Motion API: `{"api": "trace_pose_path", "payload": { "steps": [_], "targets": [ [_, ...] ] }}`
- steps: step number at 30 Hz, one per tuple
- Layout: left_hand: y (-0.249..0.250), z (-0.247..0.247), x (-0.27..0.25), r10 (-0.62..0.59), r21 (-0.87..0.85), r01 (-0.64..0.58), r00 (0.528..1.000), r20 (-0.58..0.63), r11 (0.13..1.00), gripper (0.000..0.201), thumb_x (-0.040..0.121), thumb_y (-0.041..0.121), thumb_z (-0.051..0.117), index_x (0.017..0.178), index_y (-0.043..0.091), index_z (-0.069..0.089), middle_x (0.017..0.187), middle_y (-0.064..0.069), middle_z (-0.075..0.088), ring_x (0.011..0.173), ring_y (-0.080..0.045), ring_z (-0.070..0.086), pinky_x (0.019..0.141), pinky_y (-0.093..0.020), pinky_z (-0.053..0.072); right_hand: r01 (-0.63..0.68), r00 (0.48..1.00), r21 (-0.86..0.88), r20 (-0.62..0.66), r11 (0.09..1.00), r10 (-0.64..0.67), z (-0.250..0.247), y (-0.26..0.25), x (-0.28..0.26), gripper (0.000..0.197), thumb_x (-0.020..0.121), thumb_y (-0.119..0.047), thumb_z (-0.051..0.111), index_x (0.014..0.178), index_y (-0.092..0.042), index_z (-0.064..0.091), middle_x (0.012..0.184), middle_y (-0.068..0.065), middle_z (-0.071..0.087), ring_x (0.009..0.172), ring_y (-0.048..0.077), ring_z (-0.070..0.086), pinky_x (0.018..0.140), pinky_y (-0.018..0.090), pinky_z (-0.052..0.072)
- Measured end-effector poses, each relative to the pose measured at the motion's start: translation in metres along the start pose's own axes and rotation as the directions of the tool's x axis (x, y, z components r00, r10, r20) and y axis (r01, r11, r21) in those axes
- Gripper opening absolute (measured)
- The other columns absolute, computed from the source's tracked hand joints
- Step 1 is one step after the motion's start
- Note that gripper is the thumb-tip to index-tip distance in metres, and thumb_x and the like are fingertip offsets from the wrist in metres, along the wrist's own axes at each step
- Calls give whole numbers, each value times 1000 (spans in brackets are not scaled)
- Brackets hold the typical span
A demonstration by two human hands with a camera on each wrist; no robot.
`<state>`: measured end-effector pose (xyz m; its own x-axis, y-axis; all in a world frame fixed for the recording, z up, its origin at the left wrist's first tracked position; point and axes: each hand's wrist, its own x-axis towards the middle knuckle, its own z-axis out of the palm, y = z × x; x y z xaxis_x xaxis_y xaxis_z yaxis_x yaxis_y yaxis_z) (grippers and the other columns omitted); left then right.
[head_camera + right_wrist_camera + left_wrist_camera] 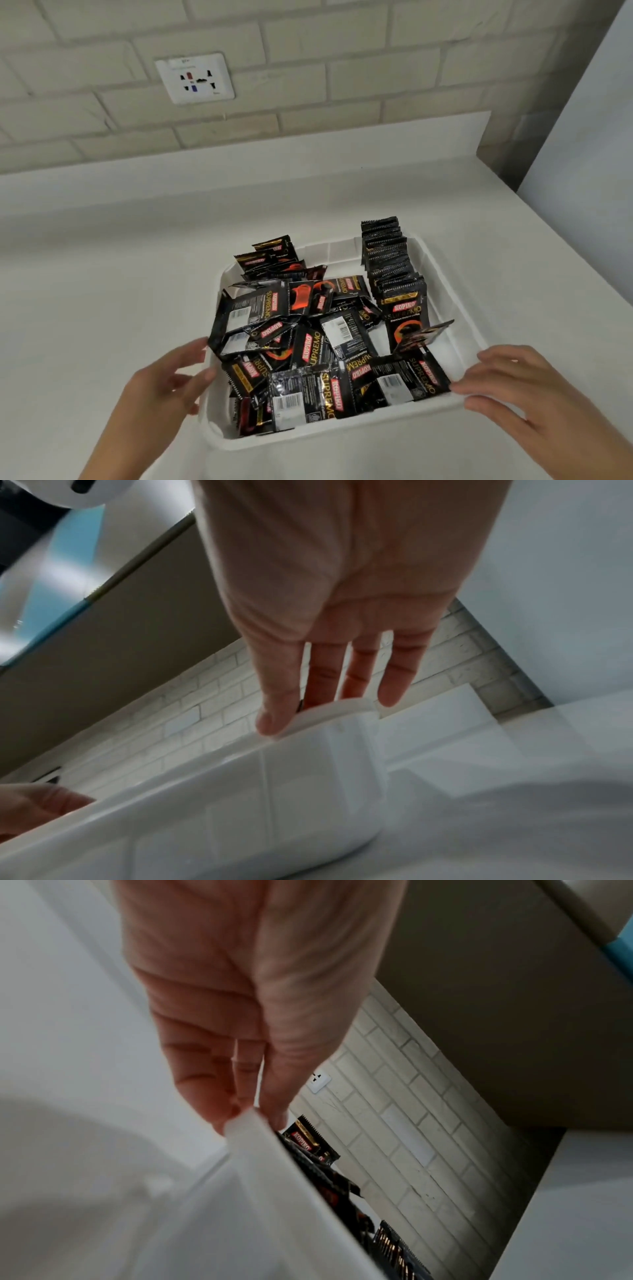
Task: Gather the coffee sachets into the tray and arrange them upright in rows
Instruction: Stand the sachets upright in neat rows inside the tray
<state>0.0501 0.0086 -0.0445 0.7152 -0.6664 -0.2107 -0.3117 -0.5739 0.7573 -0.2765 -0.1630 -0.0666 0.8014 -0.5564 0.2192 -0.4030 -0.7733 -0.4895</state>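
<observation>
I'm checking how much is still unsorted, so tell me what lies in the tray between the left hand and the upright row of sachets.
In the head view, a loose heap of sachets fills the tray between the left hand and the upright row.

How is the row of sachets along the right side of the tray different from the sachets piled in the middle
The row of sachets stands upright on edge, packed face to face; the loose pile lies flat or tilted, overlapping at all angles.

The row shows mostly crimped top edges, with one front label; the pile shows fronts and barcoded backs.

The row runs along the right wall of the tray; the pile fills the rest.

Both are the same black sachets, inside the tray.
</observation>
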Motion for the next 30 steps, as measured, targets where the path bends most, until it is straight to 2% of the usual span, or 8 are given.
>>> {"api": "trace_pose_path", "payload": {
  "steps": [4,9,15,18,22,26,28,30],
  "targets": [
    [0,-5,6,11,-66,-5,996,91,998,32,79,13,69,102,33,61,96,11,64,48,-9,62,57,-19,43,-69,997,-3,-25,998,69,1,-1,-4,25,92,-59,31,102,-48,51,102,-36,51,110,-12,38,90,-1,28],
    [-7,-7,17,47,-157,-14,977,208,987,38,75,8,72,98,37,61,95,4,62,51,-10,59,54,-24,50,-187,978,7,-87,982,187,6,-5,-15,27,88,-65,34,104,-57,54,104,-36,55,112,-15,40,94,0,28],
    [-19,-8,24,147,-170,-105,955,258,980,39,74,14,73,100,39,56,103,11,60,77,-10,59,57,-20,47,-241,954,-9,-183,970,235,10,-15,-22,26,83,-70,36,100,-63,55,106,-38,57,110,-15,45,94,4,33],
    [-16,-12,26,279,-89,-265,928,246,960,53,69,14,77,93,56,55,107,21,52,93,-5,55,66,-13,46,-252,945,-12,-218,968,243,9,-24,-20,25,83,-71,34,98,-66,53,105,-42,55,110,-21,42,93,1,31],
    [18,-25,32,548,36,-575,796,259,818,61,66,31,71,100,73,42,114,38,42,102,16,43,72,-10,43,-264,937,-12,-238,964,254,11,-27,-21,29,77,-77,35,92,-64,57,102,-40,57,108,-22,43,91,-2,29],
    [81,-17,40,706,53,-801,556,438,597,31,81,53,54,112,47,53,114,32,51,100,19,46,80,-8,42,-276,938,-20,-223,961,265,10,-26,-20,31,76,-78,33,90,-65,57,102,-41,56,108,-24,41,90,-5,26],
    [111,5,46,664,79,-863,439,605,498,33,86,48,50,117,38,57,109,27,55,98,12,48,90,-7,36,-266,941,-15,-219,964,256,9,-26,-20,30,76,-78,34,90,-65,57,102,-40,57,108,-23,41,90,-5,27],
    [128,37,58,489,202,-869,430,759,451,47,90,44,52,134,28,46,125,16,50,109,3,44,96,-13,31,-264,943,-20,-216,964,253,7,-25,-20,30,76,-78,33,90,-66,56,103,-39,57,108,-23,41,90,-5,27]
  ]
}}
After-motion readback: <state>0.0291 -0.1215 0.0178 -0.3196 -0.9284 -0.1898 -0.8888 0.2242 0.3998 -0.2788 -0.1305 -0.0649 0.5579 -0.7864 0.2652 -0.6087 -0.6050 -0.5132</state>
